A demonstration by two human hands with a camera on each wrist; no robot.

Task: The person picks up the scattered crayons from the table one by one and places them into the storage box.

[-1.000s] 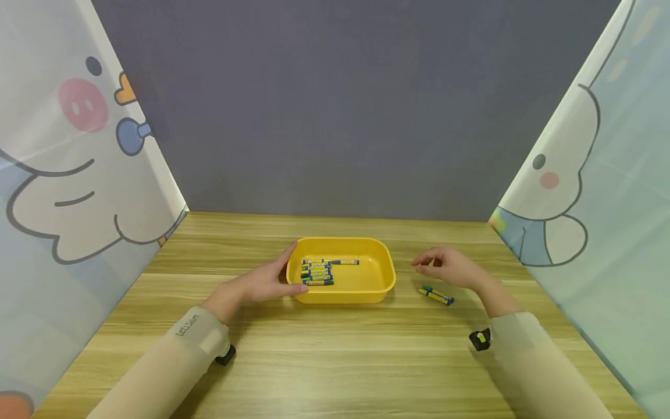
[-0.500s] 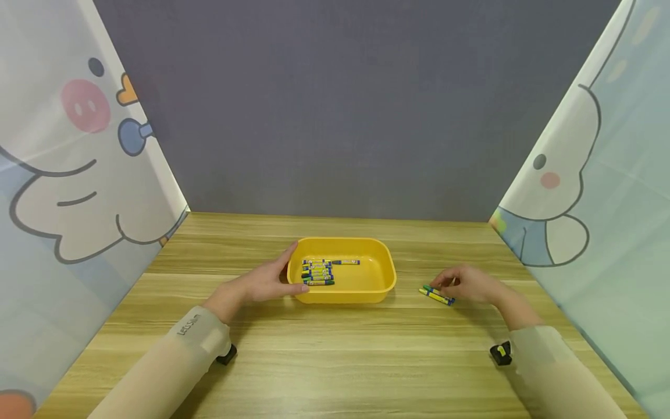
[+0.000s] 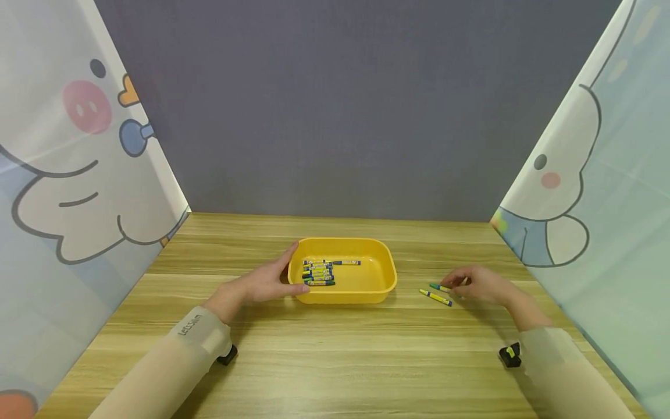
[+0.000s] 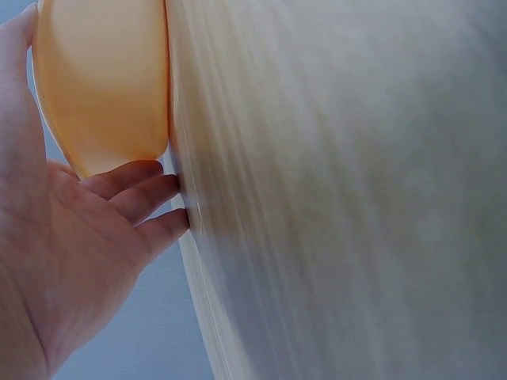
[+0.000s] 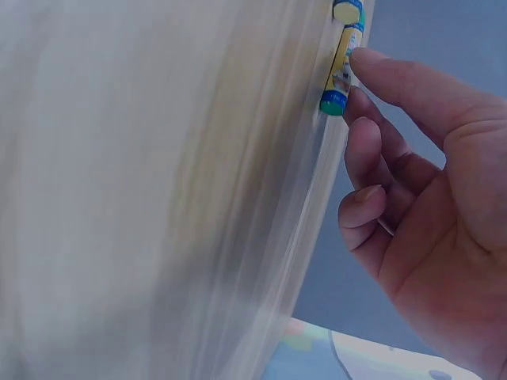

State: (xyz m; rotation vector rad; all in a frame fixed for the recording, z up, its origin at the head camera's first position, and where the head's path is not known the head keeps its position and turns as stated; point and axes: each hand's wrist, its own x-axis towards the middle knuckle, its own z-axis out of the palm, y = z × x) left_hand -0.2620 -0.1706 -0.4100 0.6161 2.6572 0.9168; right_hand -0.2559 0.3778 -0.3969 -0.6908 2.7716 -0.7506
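Observation:
A yellow plastic tray [image 3: 366, 297] stands mid-table, several crayons [image 3: 318, 273] lying in its left half. My left hand [image 3: 267, 281] grips the tray's left end, thumb over the near rim and fingers round the far corner; the left wrist view shows the fingertips against the tray's outer wall [image 4: 111, 79]. Right of the tray, my right hand [image 3: 478, 283] pinches a green crayon [image 3: 439, 287] between thumb and fingers, its back end partly hidden. In the right wrist view this crayon [image 5: 339, 75] is low at the tabletop. A yellow crayon [image 3: 435, 297] lies just in front of it.
The wood-grain table [image 3: 335, 361] runs back to a dark grey panel [image 3: 335, 116]. Cartoon-printed curtains [image 3: 94, 169] flank it on both sides. One dark-tipped crayon [image 3: 348, 262] lies apart from the row inside the tray.
My right hand has moved right and down to the two loose crayons and taken hold of the green one, shifting it slightly right, away from the yellow one. The left hand stays on the tray.

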